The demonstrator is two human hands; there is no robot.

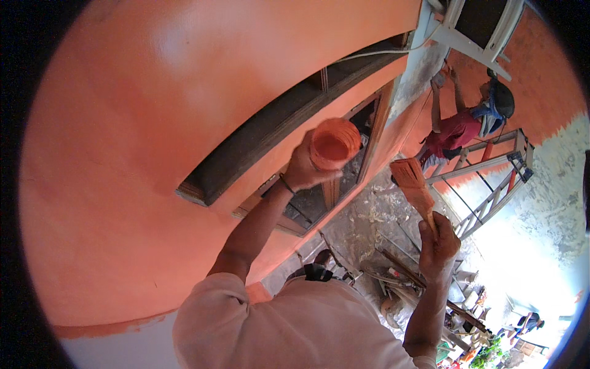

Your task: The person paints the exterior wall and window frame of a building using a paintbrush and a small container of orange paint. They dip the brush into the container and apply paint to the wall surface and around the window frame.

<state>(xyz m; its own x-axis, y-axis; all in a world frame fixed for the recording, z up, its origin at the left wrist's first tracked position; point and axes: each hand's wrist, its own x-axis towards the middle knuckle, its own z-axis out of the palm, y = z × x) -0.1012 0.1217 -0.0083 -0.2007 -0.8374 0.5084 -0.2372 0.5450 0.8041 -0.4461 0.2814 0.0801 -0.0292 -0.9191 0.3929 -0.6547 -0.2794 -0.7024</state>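
Observation:
My left hand [302, 165] is wrapped round a small tub of orange paint [334, 145], held out in front of the wall. The tub's inside is coated with paint. In my right hand [439, 246] is a wide paintbrush [415, 187], gripped by its handle, with its bristles pointing up and covered in orange. The brush is apart from both the tub and the wall. Beside my left arm stretches the orange-painted wall [123, 160], glossy in places. A dark wooden window frame [270, 117] is set into it, just beyond the tub.
A person in a red shirt [458, 132] works at the far wall, beside a metal stepladder [491, 169]. Wood pieces and clutter [424, 289] lie on the stained floor [362, 227] below. Another person [527, 323] is at the lower right. A pale cable [381, 52] crosses the window.

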